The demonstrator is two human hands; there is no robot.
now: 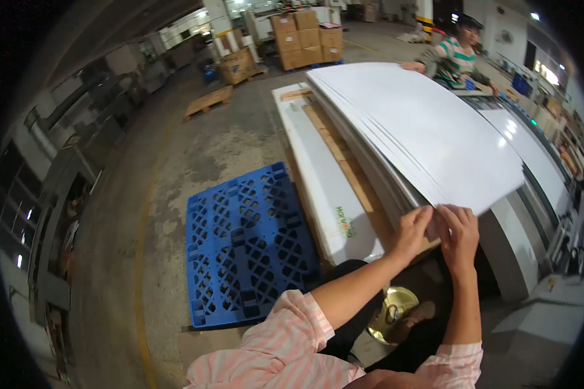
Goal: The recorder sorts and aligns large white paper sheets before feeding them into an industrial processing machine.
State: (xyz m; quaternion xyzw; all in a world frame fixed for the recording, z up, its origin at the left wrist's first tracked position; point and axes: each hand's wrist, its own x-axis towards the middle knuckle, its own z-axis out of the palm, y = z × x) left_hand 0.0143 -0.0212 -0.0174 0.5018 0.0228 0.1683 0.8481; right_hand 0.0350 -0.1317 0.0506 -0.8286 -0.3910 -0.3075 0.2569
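Just beyond the fingers of the left hand and the right hand spread the white sheets, piled up, their near edge right at the fingertips. The left thumb and fingers are drawn together and seem to pinch that edge; the right fingers, close beside them and slightly bent, seem to pinch it too, though how many sheets lie between them I cannot tell. The upper sheets sit a little out of line along the side left of the fingers. Each one looks thin and light but broad, so it should flex and sag between distant holds, and a thick lift would likely grow heavy. The shine right of the fingers suggests a smooth, slippery face, easily creased or scuffed. The better hold is probably at edges and corners, thumb below and flat fingers above, with a second hold far across. There, well ahead of the fingers, a co-worker has a hand at the far edge. Left of the fingers lie a long white pack and, farther out, a blue pallet.
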